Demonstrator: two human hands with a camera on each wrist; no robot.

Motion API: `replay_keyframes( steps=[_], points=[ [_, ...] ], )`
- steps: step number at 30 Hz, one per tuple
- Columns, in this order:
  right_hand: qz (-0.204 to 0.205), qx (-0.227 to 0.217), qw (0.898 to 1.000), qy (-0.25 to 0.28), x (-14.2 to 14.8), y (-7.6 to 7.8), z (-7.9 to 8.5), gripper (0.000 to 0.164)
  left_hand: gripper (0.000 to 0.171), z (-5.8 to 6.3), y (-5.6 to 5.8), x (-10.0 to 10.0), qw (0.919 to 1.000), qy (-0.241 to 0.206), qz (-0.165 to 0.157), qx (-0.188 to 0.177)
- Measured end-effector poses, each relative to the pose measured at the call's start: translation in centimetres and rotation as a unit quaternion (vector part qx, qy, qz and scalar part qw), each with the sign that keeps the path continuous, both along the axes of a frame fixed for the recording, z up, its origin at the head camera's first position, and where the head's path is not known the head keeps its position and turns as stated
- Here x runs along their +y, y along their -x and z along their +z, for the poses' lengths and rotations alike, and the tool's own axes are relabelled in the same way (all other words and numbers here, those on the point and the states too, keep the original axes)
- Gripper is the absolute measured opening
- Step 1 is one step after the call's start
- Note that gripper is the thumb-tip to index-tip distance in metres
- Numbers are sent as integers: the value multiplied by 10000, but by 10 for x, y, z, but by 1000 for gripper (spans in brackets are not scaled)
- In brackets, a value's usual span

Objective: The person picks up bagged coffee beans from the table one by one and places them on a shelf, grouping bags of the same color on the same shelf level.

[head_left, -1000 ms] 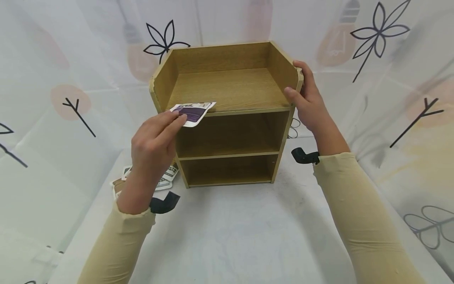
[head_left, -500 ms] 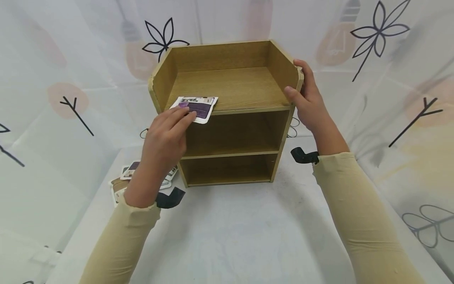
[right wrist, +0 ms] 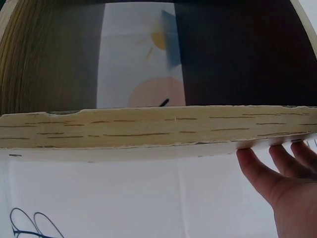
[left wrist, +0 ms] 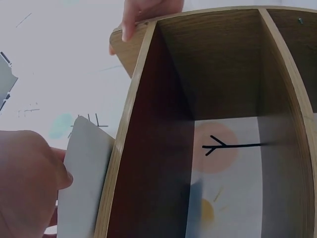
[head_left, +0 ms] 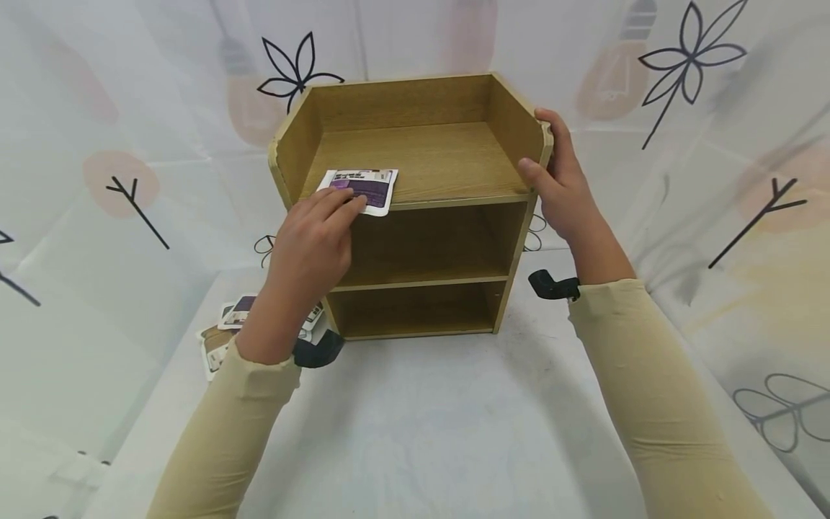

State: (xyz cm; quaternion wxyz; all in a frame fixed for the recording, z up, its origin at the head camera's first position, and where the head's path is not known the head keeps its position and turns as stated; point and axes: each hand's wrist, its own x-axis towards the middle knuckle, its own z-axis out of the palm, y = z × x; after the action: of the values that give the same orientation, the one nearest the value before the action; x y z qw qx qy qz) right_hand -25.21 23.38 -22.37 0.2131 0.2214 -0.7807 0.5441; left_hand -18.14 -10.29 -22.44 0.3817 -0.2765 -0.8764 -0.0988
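A wooden shelf unit [head_left: 415, 282] stands upright on the white table, a raised-sided top tray over two open compartments. My left hand [head_left: 314, 241] pinches a flat purple-and-white sachet [head_left: 372, 189] between thumb and fingers, at the front left edge of the top tray. The left wrist view shows the sachet's plain white back [left wrist: 84, 178] close beside the top board, with the thumb on it. At the upper right corner, my right hand [head_left: 567, 184] grips the side panel, thumb inside and fingers outside. From the right wrist, several fingertips [right wrist: 247, 157] touch the panel's outer face.
Several more sachets [head_left: 236, 313] lie in a loose pile on the table [head_left: 428, 425] left of the unit, partly hidden by my left forearm. A patterned white sheet [head_left: 687, 209] surrounds the table at the back and sides.
My left hand has moved right and slightly up, bringing the sachet from a tilted pose to lie flatter over the top tray's front edge. The right hand stays on the panel.
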Motion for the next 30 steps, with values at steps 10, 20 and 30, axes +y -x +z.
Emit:
replay_keyframes(
  steps=[10, 20, 30],
  points=[
    [15, 29, 10000, -13, 0, 0, 0, 59, 33, 5, 10, 5, 9997, 135, 150, -163],
    [56, 76, 10000, -15, 1, 0, 0, 60, 30, 14, 20, 7, 9987, 82, 31, -507],
    [93, 60, 9999, -6, 2, 0, -1, 60, 24, 21, 27, 9, 9942, -97, 101, -1070]
  ],
)
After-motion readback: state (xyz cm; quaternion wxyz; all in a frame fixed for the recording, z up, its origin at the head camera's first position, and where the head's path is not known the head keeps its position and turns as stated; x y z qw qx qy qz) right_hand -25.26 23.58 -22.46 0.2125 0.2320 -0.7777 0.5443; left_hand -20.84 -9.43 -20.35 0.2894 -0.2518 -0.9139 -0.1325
